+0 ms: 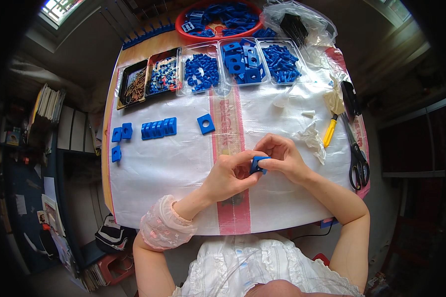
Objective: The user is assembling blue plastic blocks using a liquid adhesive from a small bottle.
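One blue piece (255, 165) is pinched by both left hand (228, 173) and right hand (286, 157).

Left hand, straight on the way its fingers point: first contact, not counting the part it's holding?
Past the held blue part, the left hand would likely meet the right hand, whose fingers hold that part too. Depth is unclear.

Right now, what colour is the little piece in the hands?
The little piece is blue; the head view shows it best.
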{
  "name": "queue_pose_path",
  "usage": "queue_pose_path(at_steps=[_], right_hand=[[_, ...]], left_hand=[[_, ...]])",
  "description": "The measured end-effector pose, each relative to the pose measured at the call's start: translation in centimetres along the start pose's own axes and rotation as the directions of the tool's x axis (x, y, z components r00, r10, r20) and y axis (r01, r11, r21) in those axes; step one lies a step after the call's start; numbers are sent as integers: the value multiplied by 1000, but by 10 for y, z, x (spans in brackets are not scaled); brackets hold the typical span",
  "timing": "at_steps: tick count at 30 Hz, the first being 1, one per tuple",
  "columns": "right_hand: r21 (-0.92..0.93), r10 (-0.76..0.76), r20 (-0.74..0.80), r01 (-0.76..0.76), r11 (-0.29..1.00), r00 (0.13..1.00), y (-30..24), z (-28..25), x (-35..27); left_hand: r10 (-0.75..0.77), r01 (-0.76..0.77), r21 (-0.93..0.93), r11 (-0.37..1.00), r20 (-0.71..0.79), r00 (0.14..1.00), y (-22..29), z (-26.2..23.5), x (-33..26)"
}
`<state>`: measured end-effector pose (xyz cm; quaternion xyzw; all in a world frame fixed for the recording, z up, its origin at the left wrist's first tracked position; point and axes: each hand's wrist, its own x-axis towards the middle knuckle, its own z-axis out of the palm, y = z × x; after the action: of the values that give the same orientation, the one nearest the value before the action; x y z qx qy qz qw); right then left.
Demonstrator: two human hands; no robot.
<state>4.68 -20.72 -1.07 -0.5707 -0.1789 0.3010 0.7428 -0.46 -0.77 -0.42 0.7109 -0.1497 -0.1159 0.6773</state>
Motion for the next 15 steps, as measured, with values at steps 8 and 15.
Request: queue_pose_path(at_steps=[8, 15], right_hand=[[9, 3, 1, -3, 1000, 1000, 0, 0, 0], [5, 9, 1, -9, 1000, 1000, -2, 0, 0]], left_hand=[[1, -1, -10, 1000, 1, 1000, 1, 0, 0], [3, -3, -11, 1000, 2, 1000, 0, 0, 0]])
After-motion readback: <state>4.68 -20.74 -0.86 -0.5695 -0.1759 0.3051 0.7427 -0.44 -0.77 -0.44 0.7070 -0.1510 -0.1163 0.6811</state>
